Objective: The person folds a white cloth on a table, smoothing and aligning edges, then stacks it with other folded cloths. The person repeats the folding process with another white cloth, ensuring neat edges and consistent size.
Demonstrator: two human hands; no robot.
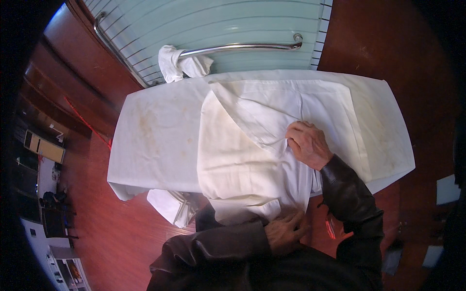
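Observation:
A white cloth (233, 145) with hemmed edges lies partly folded on a table under a stained white cover (156, 127). One flap of it runs diagonally from the far left corner toward my right hand (309, 143). The fingers of that hand are closed on the flap, which creases at the grip. Close to my body, at the table's near side, my left hand (285, 231) holds the hanging edge of the same cloth. Its fingertips are in shadow and partly hidden by the cloth.
Beyond the table, a chrome bar (240, 47) crosses a pale glass panel (255, 22), with a white towel (178, 65) knotted on it. A stack of folded white cloths (174, 207) sits below the near left edge. Reddish flooring (120, 232) surrounds the table; a red cord (87, 122) lies left.

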